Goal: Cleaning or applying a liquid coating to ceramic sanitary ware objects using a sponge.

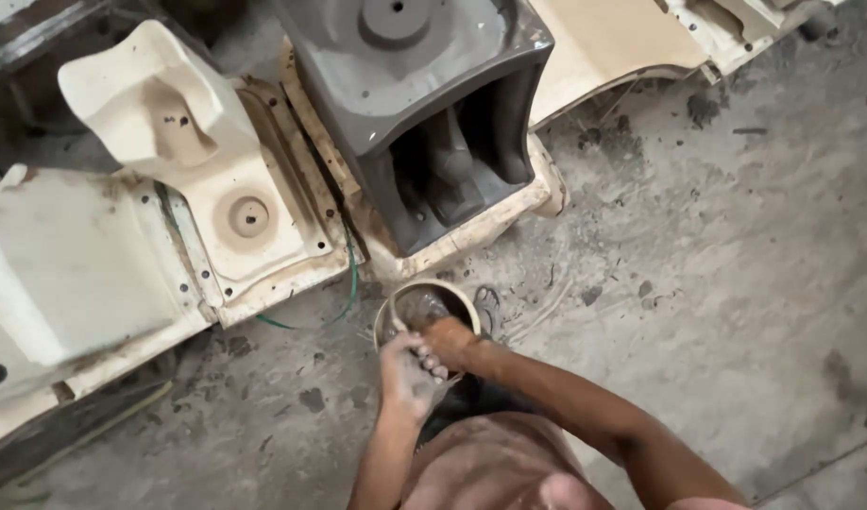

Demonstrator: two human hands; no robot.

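A small round bucket (457, 295) with a cream rim and murky grey liquid stands on the floor just in front of me. My right hand (450, 340) reaches over its near edge, and its fingers are hidden inside. My left hand (405, 373), smeared with grey clay, presses against the right hand at the rim, fingers curled. Whether either hand holds anything is hidden.
A grey clay casting (424, 85) sits in an open cream plaster mould (490, 222) behind the bucket. More cream mould pieces (169, 123) lie at the left, with a green cord (350, 279) beside them. Stained concrete floor (717, 264) stretches to the right.
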